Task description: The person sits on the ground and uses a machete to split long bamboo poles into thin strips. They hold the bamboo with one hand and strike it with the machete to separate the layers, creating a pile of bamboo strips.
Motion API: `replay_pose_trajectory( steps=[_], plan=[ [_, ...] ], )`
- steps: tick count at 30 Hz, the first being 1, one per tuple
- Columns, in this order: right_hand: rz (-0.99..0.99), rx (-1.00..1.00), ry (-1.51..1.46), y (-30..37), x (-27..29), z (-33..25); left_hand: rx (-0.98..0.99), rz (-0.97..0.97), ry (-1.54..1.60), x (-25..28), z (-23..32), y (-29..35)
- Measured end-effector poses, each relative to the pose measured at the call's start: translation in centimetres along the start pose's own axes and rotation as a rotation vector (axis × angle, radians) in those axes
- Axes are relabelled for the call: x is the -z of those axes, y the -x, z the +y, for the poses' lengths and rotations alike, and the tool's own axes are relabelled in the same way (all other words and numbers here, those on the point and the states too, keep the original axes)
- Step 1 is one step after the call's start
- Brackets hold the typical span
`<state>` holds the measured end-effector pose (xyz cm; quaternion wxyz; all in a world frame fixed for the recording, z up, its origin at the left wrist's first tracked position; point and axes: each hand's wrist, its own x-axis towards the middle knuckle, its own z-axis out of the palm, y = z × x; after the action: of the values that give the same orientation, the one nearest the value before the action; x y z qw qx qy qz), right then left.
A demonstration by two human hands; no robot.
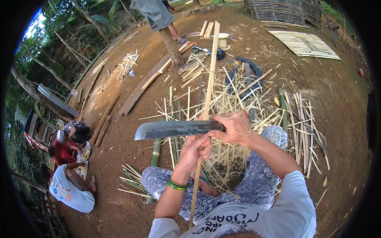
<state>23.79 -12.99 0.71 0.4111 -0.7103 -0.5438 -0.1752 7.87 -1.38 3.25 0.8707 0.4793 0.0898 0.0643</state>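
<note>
My left hand (193,151) is closed round a long, pale bamboo strip (212,63), which runs from near my lap up and away from me. In my right hand (234,127) is the handle of a machete (170,129). Its wide dark blade points left and lies across the strip, just above my left fingers. My right thumb is close to the strip, and the two hands almost meet there. A thin curled shaving hangs by my right hand. Beneath both hands, bamboo shavings (234,152) are heaped between my bent legs.
Split bamboo sticks (305,131) lie to my right. Beyond the shavings are a black tyre (254,71) and a wooden post (170,47), with a standing person (154,16) behind it. Several people sit at the left, including one in a white shirt (71,190). A slatted bamboo panel (305,43) lies far right.
</note>
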Motion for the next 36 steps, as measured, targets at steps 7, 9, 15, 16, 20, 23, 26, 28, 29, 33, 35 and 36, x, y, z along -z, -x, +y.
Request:
replay_pose_trajectory(
  steps=[7, 9, 15, 16, 20, 23, 26, 28, 29, 33, 35, 36],
  plan=[
    [-0.004, 0.049, 0.034, 0.0, -0.3, 0.6, -0.005, 0.038, -0.11, -1.0, 0.4, 0.8],
    [-0.039, 0.081, 0.103, -0.4, 1.0, 0.2, 0.051, 0.075, -0.116, -0.7, 0.3, 1.1],
    [0.073, -0.14, 0.054, -1.7, 0.7, 4.5, 0.045, -0.016, -0.222, -0.7, -0.8, 3.1],
    [0.126, -0.123, 0.066, -1.6, 0.6, 5.3, 0.046, -0.022, -0.233, -0.7, -0.9, 3.2],
    [-0.042, -0.054, 0.046, -0.8, 0.1, 2.5, 0.003, 0.068, -0.121, -0.8, -0.7, 1.8],
    [-0.14, -0.067, 0.091, -0.3, 1.2, 0.1, 0.017, 0.074, -0.139, -0.7, -0.4, 1.6],
    [0.043, -0.042, 0.001, 0.1, 0.0, 1.7, 0.014, 0.067, -0.151, -1.4, -0.6, 2.2],
    [-0.072, -0.047, 0.081, 0.4, 0.4, 2.2, 0.0, 0.09, -0.168, -0.9, -1.3, 2.8],
    [-0.07, -0.034, 0.098, 0.4, 0.7, 2.2, 0.005, 0.088, -0.176, -0.7, -1.3, 2.8],
    [-0.064, -0.092, 0.101, -0.1, 2.0, 2.8, 0.0, 0.068, -0.278, -1.5, -1.2, 3.9],
    [-0.011, -0.176, 0.087, -1.2, 2.1, 4.5, 0.035, 0.055, -0.271, -1.2, -1.8, 4.9],
    [-0.059, -0.203, 0.081, -1.3, 2.9, 5.1, 0.047, 0.054, -0.269, -1.1, -2.0, 5.3]
  ],
)
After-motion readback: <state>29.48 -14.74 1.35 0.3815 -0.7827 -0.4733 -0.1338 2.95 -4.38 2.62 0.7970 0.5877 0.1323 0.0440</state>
